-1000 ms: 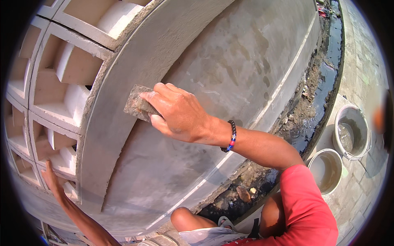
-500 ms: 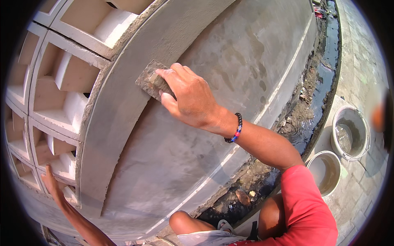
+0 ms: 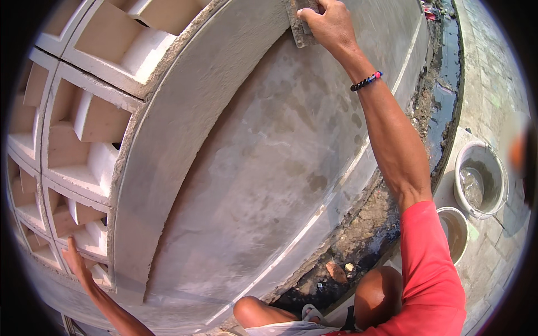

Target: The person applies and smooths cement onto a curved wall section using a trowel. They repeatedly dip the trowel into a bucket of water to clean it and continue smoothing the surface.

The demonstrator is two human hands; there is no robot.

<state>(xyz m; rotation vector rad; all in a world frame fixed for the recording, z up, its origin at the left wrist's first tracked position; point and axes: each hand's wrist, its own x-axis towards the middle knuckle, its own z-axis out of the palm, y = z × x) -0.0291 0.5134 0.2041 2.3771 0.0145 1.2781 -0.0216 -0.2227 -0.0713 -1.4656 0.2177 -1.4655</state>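
My right hand [image 3: 332, 28] is closed around the grip of a small rectangular hand float [image 3: 301, 35], crusted with grey mortar. The float lies against the upper edge of a smooth grey plaster band [image 3: 207, 67], where it meets the recessed, damp-patched wall panel [image 3: 252, 168]. Part of the float is cut off by the top of the picture. Low on the left, my left hand [image 3: 75, 261] grips the edge of a pale breeze block [image 3: 89, 238]; one finger points up along it, and its other fingers are partly hidden.
Below the panel runs a narrow drain [image 3: 443, 106] with dark water and rubble. Beyond it are a paved walkway [image 3: 487, 73], a bucket [image 3: 479, 179] with grey residue and a second pail [image 3: 455, 235] half behind my red sleeve. My knees are at the lower edge, close to the wall.
My right hand has moved the float up and to the right along the plaster edge, and that arm is stretched further. My left hand stays on the breeze block.
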